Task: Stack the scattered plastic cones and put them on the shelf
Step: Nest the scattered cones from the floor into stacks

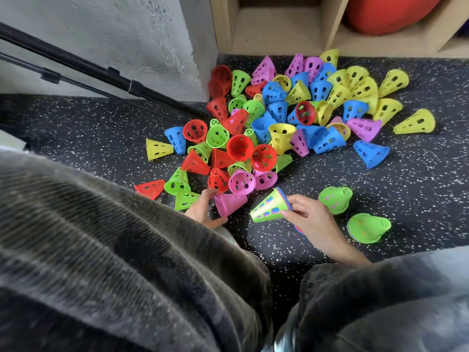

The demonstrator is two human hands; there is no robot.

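Your left hand grips a pink cone; right hand pinches the stack rim, beside the floor pile. Cones look light, thin, perforated, probably flexible: hold at rims

The left hand reaches out from under a grey sleeve, thumb and fingers curled round a pink cone. The right hand, forearm bare, pinches the rim of a green stack between thumb and fingertips, wrist bent inward.
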